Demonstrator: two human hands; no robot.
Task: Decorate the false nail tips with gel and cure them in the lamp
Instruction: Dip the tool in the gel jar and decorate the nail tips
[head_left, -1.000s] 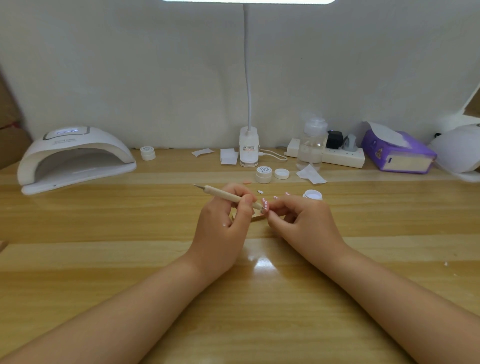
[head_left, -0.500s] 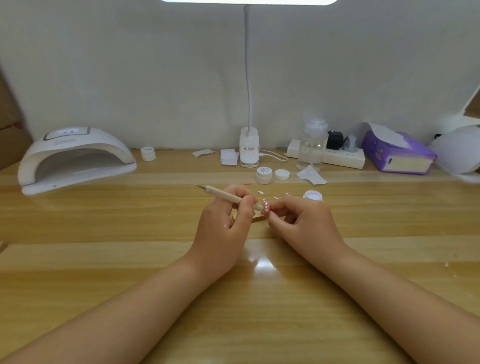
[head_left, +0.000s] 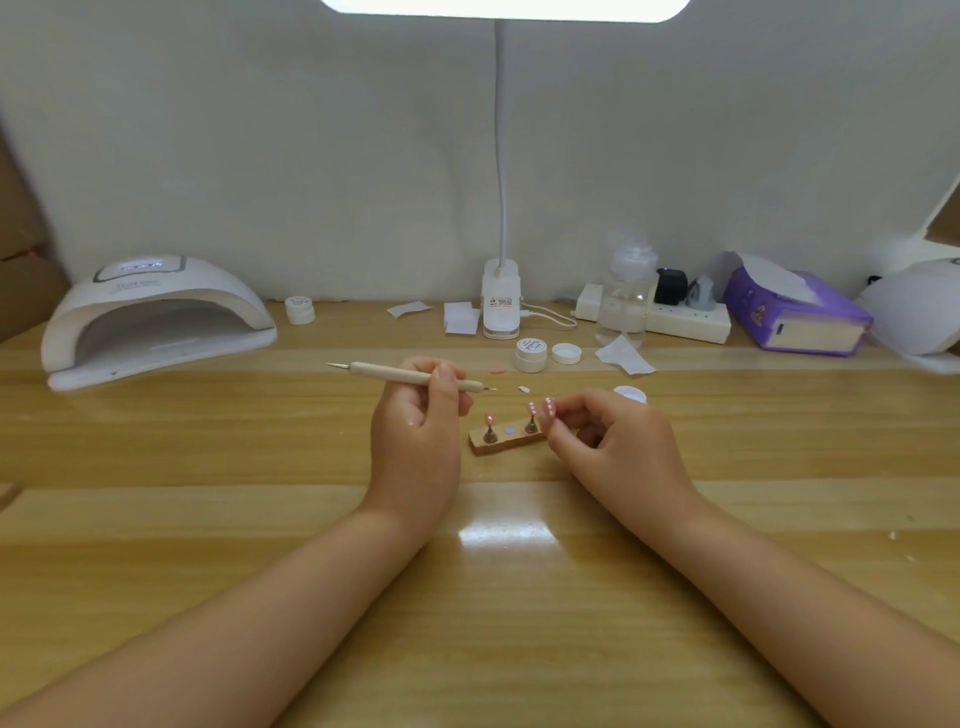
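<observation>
1. I see the left hand (head_left: 415, 415) has drawn away leftward, fingers clamped on the dotting pen (head_left: 410, 375), its tip now clear of the nail.
2. Wooden stand (head_left: 506, 440) now exposed; dotting pass looks finished.
3. Right hand (head_left: 608, 436) pinches the dotted pink nail tip (head_left: 548, 407) above the stand.

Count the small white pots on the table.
3 pots: one beside the curing lamp, one capped next to a loose lid before the desk lamp, one open, half hidden behind the right hand. Others may be hidden.
</observation>
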